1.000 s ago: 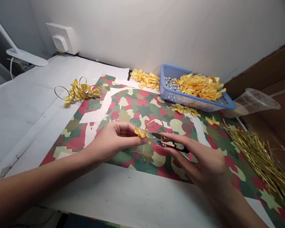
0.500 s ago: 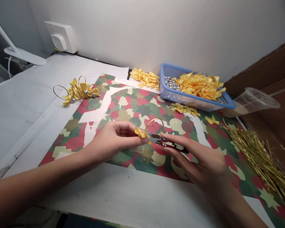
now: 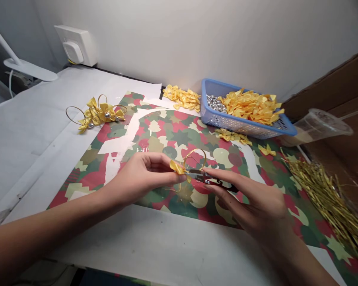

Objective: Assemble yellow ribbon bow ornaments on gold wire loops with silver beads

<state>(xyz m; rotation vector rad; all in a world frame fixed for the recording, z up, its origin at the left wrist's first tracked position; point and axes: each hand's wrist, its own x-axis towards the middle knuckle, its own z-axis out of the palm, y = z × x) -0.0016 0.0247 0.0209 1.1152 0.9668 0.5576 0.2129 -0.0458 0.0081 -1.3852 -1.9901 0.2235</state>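
My left hand (image 3: 140, 172) pinches a yellow satin bow (image 3: 176, 167) between thumb and fingertips. From the bow a gold wire ring (image 3: 199, 152) stands up, and a thin loose gold strand (image 3: 176, 188) hangs below. My right hand (image 3: 253, 198) is closed round small dark cutting pliers (image 3: 217, 181), thumb on one side and fingers on the other. The pliers point left, their metal jaws right beside the bow at the wire. Whether the jaws touch the wire is too small to tell.
A blue basket (image 3: 247, 126) holds yellow bows and silver bells. More bows (image 3: 181, 98) lie beside it. Finished-looking bow rings with bells (image 3: 100, 113) sit at the left. Gold wire strands (image 3: 325, 202) lie right, near a plastic cup (image 3: 322, 123). Patterned paper (image 3: 179, 137) covers the table.
The jaws of the pliers have come closer together beside the bow. Otherwise both hands stay almost where they were, with the ring shifted very slightly right.
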